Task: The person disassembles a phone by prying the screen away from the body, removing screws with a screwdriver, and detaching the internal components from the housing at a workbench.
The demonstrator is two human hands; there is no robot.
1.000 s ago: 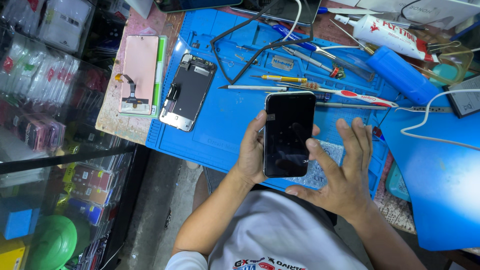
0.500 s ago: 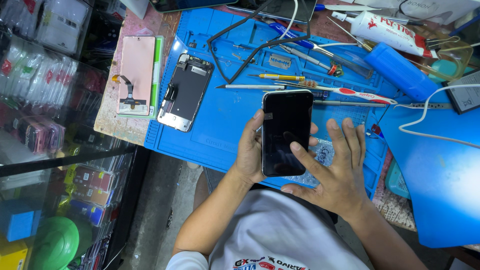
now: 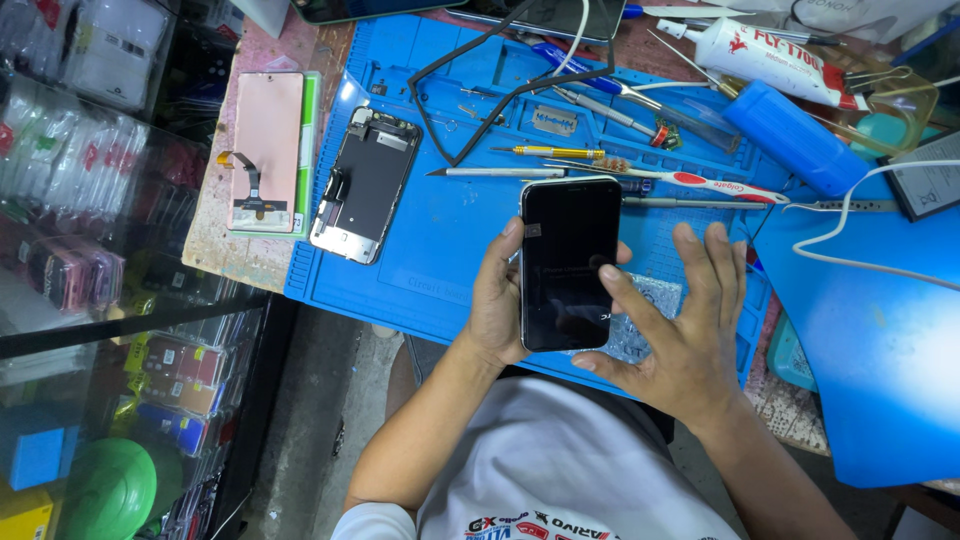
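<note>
- Risk, as a judgement: the black phone (image 3: 570, 265) is held in the air over the blue mat (image 3: 450, 240) by one hand only. A push from the other hand's thumb could tip it out of that hold and drop it on the tools lying at 12 o'clock of it.
- Risk, as a judgement: the white cable (image 3: 850, 235), at 3 o'clock of the phone, runs close by the right wrist; a sweep of that arm could snag it.
- Left hand (image 3: 497, 300): its fingers are closed round the phone's left edge, thumb on the front rim, gripping it screen up.
- Right hand (image 3: 685, 335): fingers spread apart, holding nothing; the thumb tip touches the dark screen on its right side.
- The phone sits at centre, above the mat's near edge on the table (image 3: 235, 250).
- An opened phone body (image 3: 362, 185) lies at 10 o'clock of the phone, well apart from it.
</note>
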